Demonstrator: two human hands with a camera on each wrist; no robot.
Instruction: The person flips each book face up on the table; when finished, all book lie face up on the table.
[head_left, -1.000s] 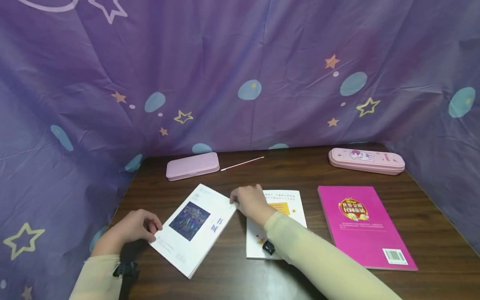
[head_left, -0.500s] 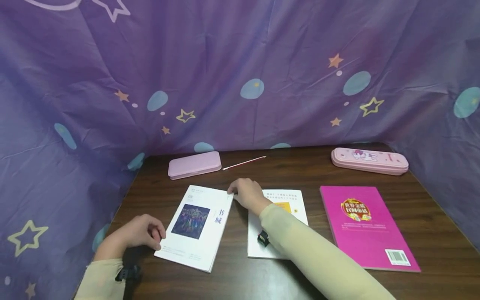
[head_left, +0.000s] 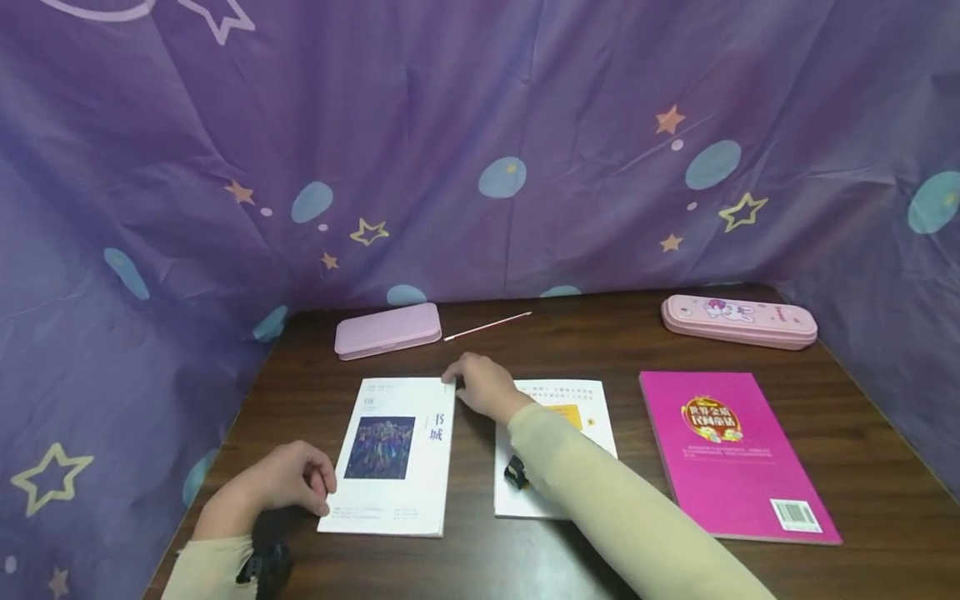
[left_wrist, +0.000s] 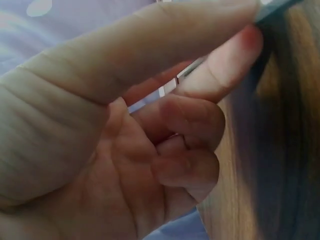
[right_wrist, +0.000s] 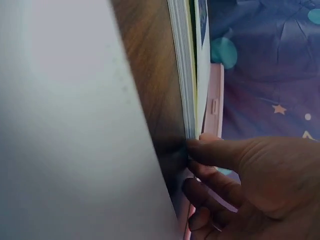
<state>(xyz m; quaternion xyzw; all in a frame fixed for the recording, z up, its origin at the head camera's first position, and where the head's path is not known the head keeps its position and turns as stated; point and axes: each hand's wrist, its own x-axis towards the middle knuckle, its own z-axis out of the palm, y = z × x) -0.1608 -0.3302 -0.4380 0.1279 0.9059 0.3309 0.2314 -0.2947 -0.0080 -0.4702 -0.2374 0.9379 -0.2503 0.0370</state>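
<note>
A white book (head_left: pixel 427 508) with a dark picture on its cover lies nearly straight at the left of the table. My left hand (head_left: pixel 288 483) pinches its near left corner between thumb and index finger. In the left wrist view, a bit of the book's edge (left_wrist: pixel 277 9) shows at the fingertips, with the other fingers curled below. At the far right corner, my right hand (head_left: pixel 483 387) grips the same book; the right wrist view shows the thumb (right_wrist: pixel 217 151) against its page edge. Beneath the right forearm lies a second white book (head_left: pixel 603 417), partly hidden.
A pink book (head_left: pixel 738 475) lies to the right. Along the back are a plain pink case (head_left: pixel 387 329), a thin red-and-white pencil-like stick (head_left: pixel 487 326) and a pink pencil case (head_left: pixel 738 321) with a cartoon rabbit. A purple cloth (head_left: pixel 420 150) hangs behind the table.
The white book has turned from a slant to nearly straight on the table. My right hand has moved left with its far corner, while my left hand has shifted slightly right and nearer.
</note>
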